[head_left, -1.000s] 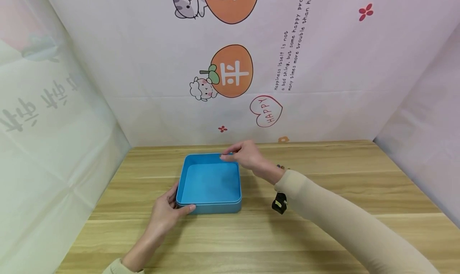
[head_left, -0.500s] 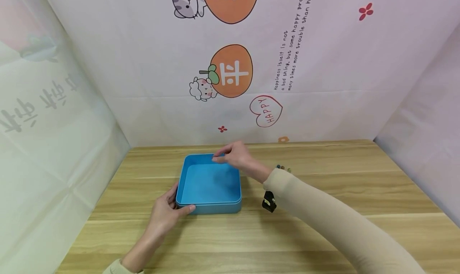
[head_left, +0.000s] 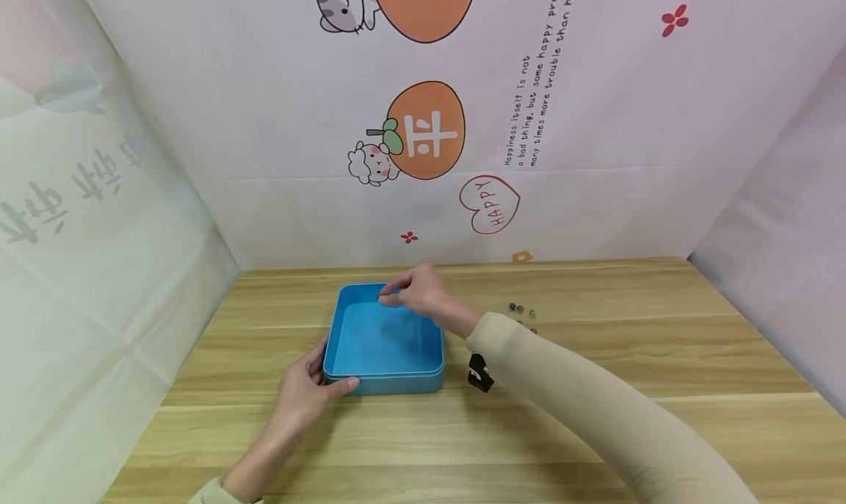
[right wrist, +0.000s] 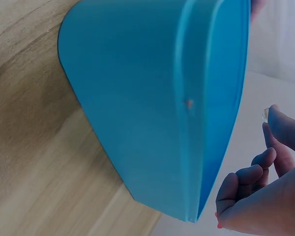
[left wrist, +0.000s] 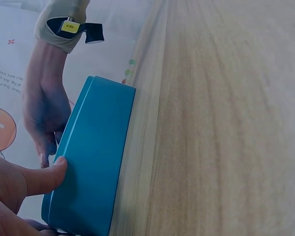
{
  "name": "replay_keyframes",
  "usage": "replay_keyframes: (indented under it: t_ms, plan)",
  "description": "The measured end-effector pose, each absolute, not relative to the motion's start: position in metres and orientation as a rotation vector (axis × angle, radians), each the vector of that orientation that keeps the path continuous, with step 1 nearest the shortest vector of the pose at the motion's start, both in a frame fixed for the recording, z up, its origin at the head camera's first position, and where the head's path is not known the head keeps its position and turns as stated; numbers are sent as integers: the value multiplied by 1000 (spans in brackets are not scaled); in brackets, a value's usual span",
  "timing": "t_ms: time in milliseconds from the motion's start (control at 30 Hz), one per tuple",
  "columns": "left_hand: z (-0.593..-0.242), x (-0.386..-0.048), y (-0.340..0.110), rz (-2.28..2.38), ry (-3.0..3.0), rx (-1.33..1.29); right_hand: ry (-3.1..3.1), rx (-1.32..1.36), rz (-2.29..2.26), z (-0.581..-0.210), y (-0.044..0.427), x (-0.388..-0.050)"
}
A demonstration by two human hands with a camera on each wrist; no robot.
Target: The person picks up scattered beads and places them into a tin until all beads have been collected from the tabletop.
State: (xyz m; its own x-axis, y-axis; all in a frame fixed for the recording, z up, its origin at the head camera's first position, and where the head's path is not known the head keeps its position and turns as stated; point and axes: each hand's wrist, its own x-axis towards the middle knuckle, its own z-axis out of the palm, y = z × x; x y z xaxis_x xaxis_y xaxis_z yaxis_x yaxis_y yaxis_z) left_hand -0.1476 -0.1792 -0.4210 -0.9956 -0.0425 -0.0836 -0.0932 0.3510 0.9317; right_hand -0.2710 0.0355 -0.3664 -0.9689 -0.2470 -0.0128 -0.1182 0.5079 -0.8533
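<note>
An open-topped blue box [head_left: 386, 342] with rounded corners stands on the wooden table. My left hand [head_left: 302, 397] grips its near left corner, thumb on the front wall and fingers along the left side. Above the box's far part, my right hand [head_left: 419, 292] pinches a small clear marble [right wrist: 265, 115] between thumb and fingertip, its other fingers curled. The marble shows in the right wrist view; the head view barely shows it. Box floor visible in the head view is bare blue; its far right part is hidden by my right hand.
Several small coloured marbles [head_left: 520, 310] lie on the table [head_left: 615, 342] to the right of the box, some close to my right sleeve [head_left: 568, 379]. A printed white cloth [head_left: 297, 217] hangs behind the table, with cloth at both sides.
My right hand has moved left and slightly nearer over the box, carrying the marble. More of the marbles on the table have come into sight. My left hand and the box stay put.
</note>
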Motion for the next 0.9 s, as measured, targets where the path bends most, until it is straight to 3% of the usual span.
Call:
replay_keyframes:
  t_ms: [900]
  plan:
    - [-420, -147, -179, 1786, 2528, -125, 2657, -359, -1422, -381, 26, -261]
